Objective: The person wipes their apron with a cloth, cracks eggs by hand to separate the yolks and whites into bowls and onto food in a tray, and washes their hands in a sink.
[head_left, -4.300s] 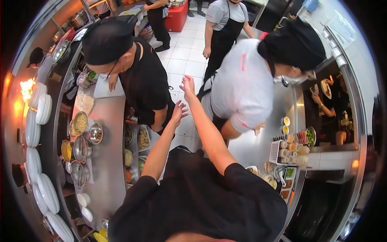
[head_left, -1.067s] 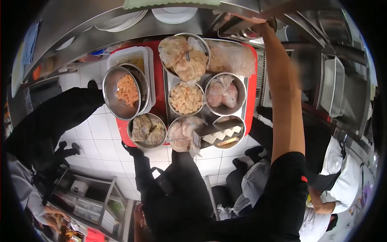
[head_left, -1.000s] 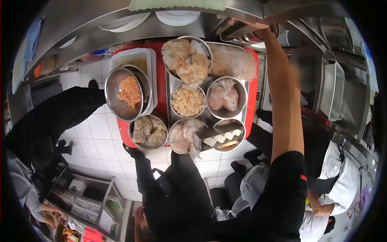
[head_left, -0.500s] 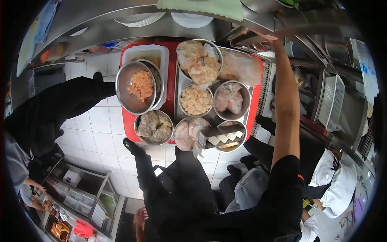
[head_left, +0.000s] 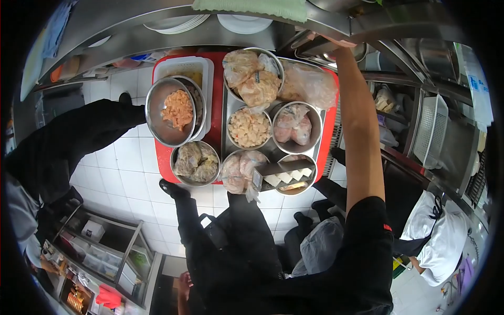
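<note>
At the upper right my right arm reaches forward. My right hand (head_left: 340,42) is at the metal shelf's underside, beside metal containers (head_left: 315,50); the shelf edge partly hides its fingers and whatever they touch. Low in the view is a small hand (head_left: 185,286), seemingly my left hand, near the dark clothing; its grip is unclear. In front of me stands a red cart top (head_left: 219,94). It bears a bowl of orange pieces (head_left: 177,110), a bowl of pale cubes (head_left: 249,127), bagged food (head_left: 260,86) and a narrow metal container with white blocks (head_left: 286,177).
Stacked white plates (head_left: 244,23) lie on the shelf above. A white basket (head_left: 433,131) is at the right, near a person in a white top (head_left: 428,241). Another person's dark-clad leg (head_left: 79,131) reaches in from the left. Shelved containers (head_left: 100,257) stand lower left.
Earliest, both arms were stretched into an aisle between people. Now the cart fills the middle and my right arm reaches to the shelf. Lately the view shifted slightly; the cart's load looks unchanged.
</note>
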### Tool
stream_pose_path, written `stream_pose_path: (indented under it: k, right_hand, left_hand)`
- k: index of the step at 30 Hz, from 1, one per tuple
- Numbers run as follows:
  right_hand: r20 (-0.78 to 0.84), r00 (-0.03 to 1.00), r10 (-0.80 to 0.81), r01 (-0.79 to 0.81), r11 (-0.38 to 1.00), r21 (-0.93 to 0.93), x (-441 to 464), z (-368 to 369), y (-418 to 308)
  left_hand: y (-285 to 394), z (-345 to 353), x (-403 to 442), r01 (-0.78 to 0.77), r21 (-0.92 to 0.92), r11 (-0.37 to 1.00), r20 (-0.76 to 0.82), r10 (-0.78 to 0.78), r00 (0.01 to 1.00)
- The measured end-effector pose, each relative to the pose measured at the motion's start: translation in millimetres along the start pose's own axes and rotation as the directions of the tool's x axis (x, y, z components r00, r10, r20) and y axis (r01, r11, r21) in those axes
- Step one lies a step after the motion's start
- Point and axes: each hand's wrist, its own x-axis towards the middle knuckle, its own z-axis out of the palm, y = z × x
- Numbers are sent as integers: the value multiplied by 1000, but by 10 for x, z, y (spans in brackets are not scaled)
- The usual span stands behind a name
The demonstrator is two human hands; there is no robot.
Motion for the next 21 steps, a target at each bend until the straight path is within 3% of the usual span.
stream_pose_path:
  k: [12, 17, 20, 21]
  right_hand:
    - [-34, 999, -8, 8, 1000, -8, 174, 62, -60]
    - [-59, 998, -5, 5, 1000, -4, 233, 59, -69]
    - [-127, 992, 12, -8, 1000, 25, 114, -24, 68]
    - [-159, 987, 23, -13, 998, 62, 27, -77, 112]
  left_hand:
    - [-9, 173, -138, 55, -94, 994, -109, -65, 992]
    - [-259, 232, -18, 24, -100, 995, -51, -29, 998]
    - [-444, 200, 73, 33, -314, 949, -138, -80, 987]
    - [-480, 175, 80, -32, -369, 929, -122, -14, 992]
